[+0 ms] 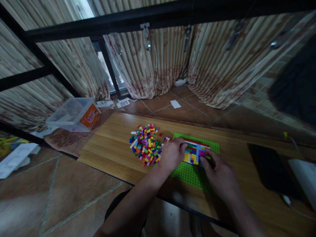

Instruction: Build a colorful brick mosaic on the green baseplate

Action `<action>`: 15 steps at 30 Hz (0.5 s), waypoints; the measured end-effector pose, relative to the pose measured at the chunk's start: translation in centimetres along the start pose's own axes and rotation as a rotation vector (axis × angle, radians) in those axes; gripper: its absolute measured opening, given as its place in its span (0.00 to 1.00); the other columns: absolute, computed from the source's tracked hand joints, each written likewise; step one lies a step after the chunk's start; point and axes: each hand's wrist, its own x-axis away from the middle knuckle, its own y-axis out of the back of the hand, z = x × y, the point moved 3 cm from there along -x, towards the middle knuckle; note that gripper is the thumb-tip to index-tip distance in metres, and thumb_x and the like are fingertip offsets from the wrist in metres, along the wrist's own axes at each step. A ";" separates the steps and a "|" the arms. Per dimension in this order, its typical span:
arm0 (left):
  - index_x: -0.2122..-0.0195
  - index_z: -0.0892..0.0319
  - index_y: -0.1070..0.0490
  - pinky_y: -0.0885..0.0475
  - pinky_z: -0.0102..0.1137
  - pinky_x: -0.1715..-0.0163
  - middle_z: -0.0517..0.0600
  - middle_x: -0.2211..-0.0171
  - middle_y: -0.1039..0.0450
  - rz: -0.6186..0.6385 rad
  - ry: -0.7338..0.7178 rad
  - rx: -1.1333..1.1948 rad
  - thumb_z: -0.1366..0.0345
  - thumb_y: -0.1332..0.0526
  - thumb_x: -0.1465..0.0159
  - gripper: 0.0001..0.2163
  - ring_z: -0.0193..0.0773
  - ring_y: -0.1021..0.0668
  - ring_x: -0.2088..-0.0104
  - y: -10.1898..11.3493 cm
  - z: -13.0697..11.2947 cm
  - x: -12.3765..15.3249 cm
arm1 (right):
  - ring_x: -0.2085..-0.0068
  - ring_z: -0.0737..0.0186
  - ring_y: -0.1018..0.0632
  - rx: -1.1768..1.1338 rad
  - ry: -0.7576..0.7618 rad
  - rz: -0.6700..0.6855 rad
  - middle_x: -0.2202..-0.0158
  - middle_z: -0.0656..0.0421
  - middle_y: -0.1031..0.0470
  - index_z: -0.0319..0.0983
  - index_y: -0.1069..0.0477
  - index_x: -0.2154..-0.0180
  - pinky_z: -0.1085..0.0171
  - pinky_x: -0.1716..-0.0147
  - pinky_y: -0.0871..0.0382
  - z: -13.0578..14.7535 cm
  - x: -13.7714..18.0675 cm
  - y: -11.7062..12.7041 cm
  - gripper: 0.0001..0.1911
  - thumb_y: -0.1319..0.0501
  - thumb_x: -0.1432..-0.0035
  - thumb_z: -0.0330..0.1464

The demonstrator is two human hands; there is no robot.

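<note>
A green studded baseplate lies on the wooden table. A patch of coloured small bricks in rows is fixed on it. My left hand rests on the plate's left edge, fingers curled and pressing at the patch's left side. My right hand lies over the plate's near right part, fingers bent with the tips at the patch's lower right corner. Whether either hand holds a brick is hidden. A pile of loose coloured bricks lies just left of my left hand.
A clear plastic box with an orange label lies tipped at the table's far left corner. A black flat object and a white thing sit at the right. Patterned curtains and black bars stand behind. Papers lie on the tiled floor.
</note>
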 end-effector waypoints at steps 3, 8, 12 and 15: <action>0.63 0.58 0.26 0.29 0.29 0.63 0.51 0.66 0.22 -0.049 0.021 -0.004 0.67 0.46 0.33 0.09 0.37 0.21 0.66 1.5 1.3 -0.6 | 0.58 0.49 0.21 0.012 0.003 -0.008 0.52 0.47 0.24 0.39 0.31 0.44 0.52 0.58 0.28 -0.2 0.1 0.0 0.28 0.49 0.37 0.48; 0.62 0.60 0.24 0.29 0.32 0.54 0.54 0.61 0.22 -0.129 0.083 -0.162 0.77 0.47 0.38 0.13 0.40 0.22 0.58 4.5 5.3 -2.4 | 0.59 0.50 0.21 -0.002 0.010 -0.013 0.53 0.48 0.24 0.39 0.30 0.44 0.54 0.60 0.27 -0.2 0.2 0.0 0.27 0.49 0.36 0.48; 0.62 0.60 0.23 0.28 0.33 0.52 0.55 0.61 0.23 -0.048 0.078 -0.292 0.78 0.46 0.42 0.14 0.42 0.23 0.55 4.8 7.2 -2.9 | 0.60 0.49 0.21 0.019 0.001 0.000 0.52 0.46 0.24 0.38 0.31 0.44 0.52 0.60 0.27 -0.2 0.1 0.0 0.28 0.49 0.37 0.48; 0.64 0.59 0.22 0.28 0.32 0.53 0.55 0.60 0.24 -0.007 0.078 -0.343 0.77 0.46 0.40 0.13 0.42 0.22 0.57 4.2 7.4 -2.7 | 0.59 0.50 0.21 0.014 0.015 -0.014 0.53 0.47 0.24 0.38 0.31 0.44 0.52 0.59 0.28 0.0 0.0 0.1 0.28 0.50 0.36 0.48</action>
